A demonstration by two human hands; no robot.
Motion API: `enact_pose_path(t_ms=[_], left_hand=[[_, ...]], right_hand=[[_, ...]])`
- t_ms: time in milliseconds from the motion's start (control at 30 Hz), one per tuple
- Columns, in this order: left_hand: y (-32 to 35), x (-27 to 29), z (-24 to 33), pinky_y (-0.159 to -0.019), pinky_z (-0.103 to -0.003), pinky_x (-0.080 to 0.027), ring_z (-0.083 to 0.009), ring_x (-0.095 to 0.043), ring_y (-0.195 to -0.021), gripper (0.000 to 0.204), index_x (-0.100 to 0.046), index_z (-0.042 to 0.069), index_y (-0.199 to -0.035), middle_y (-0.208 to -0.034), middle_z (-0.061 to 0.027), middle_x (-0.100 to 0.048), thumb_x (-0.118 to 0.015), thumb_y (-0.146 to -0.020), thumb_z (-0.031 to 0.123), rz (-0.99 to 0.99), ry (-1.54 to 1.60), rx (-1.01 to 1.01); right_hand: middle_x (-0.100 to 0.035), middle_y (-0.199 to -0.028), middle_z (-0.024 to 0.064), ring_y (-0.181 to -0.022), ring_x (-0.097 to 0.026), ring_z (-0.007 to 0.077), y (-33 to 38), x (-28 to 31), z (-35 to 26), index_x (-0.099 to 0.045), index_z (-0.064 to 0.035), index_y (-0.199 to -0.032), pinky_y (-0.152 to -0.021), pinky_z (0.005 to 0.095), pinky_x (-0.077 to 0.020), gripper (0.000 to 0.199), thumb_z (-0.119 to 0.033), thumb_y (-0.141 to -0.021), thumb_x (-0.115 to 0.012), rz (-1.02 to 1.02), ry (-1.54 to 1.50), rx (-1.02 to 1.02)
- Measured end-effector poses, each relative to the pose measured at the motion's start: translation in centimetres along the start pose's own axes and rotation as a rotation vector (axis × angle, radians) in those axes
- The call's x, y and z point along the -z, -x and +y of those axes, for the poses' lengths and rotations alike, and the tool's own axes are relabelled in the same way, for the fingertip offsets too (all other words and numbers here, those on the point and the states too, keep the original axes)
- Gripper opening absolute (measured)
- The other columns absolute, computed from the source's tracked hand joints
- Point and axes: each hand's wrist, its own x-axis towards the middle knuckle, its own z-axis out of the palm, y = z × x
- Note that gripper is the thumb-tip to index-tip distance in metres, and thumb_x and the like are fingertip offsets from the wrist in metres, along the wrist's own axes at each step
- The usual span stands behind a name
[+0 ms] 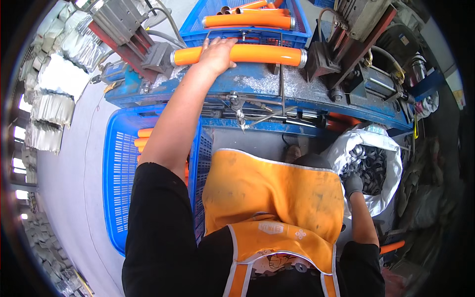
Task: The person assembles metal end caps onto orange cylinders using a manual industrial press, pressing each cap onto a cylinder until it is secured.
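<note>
My bare left hand (pixel 216 55) reaches far forward and lies over an orange tube (pixel 269 55), its fingers across the top and the thumb on the near side. The tube lies crosswise at the blue metal machine (pixel 247 79), between two upright clamp units, and has a silvery metal ring at each end. My right hand (pixel 353 185), in a grey glove, reaches down to the right into a white woven sack (pixel 387 198). It is in among many loose dark metal rings (pixel 373 171), and its fingers are hidden there.
A blue crate (pixel 185 37) of orange tubes stands behind the machine. Another blue crate (pixel 115 198) with orange tubes sits below my left arm. The left clamp unit (pixel 157 59) and right clamp unit (pixel 321 62) flank the tube. Stacked white bundles (pixel 54 109) line the far left.
</note>
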Motion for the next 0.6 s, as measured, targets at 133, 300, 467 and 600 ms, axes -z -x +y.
enact_pose_path(t_ms=[133, 300, 467, 600], left_hand=[[2.4, -1.9, -1.4, -0.118, -0.056, -0.02, -0.032, -0.035, -0.142, 0.086, -0.038, 0.016, -0.149, -0.148, -0.0101, -0.046, -0.08, -0.076, 0.037, 0.438, -0.006, -0.065], [11.3, -2.8, -5.0, -0.109, -0.056, -0.031, -0.0347, -0.049, -0.129, 0.063, -0.048, 0.006, -0.134, -0.137, -0.0176, -0.054, -0.075, -0.082, 0.027, 0.858, 0.127, -0.092], [26.8, -13.2, -13.6, -0.091, -0.045, -0.046, -0.0326, -0.064, -0.102, 0.043, -0.062, 0.008, -0.119, -0.111, -0.0141, -0.068, -0.076, -0.082, 0.027, 0.526, 0.15, 0.292], [39.5, -27.0, -14.7, -0.09, -0.048, -0.05, -0.0328, -0.065, -0.102, 0.04, -0.064, 0.009, -0.11, -0.108, -0.0139, -0.068, -0.074, -0.078, 0.031, -0.22, 0.22, 0.445]], right_hand=[[-0.055, -0.131, 0.0242, -0.117, -0.058, 0.0413, -4.3, -3.7, 3.1, -0.054, -0.0093, -0.133, -0.09, 0.0472, -0.0521, 0.041, -0.025, -0.096, -0.049, 0.104, 0.205, 0.273], [-0.052, -0.131, 0.0301, -0.099, -0.065, 0.0442, -7.9, -9.6, 10.8, -0.042, -0.0107, -0.145, -0.08, 0.0528, -0.0534, 0.054, -0.029, -0.095, -0.052, 0.292, 0.217, 0.521], [-0.053, -0.128, 0.0327, -0.099, -0.065, 0.0455, -10.5, -6.8, 9.5, -0.039, -0.0092, -0.147, -0.078, 0.0536, -0.0525, 0.055, -0.028, -0.096, -0.05, 0.132, 0.141, 0.323], [-0.056, -0.125, 0.0316, -0.101, -0.064, 0.0445, -10.5, -8.3, 10.4, -0.043, -0.0081, -0.144, -0.078, 0.0524, -0.0524, 0.053, -0.029, -0.096, -0.051, 0.176, 0.037, 0.372]])
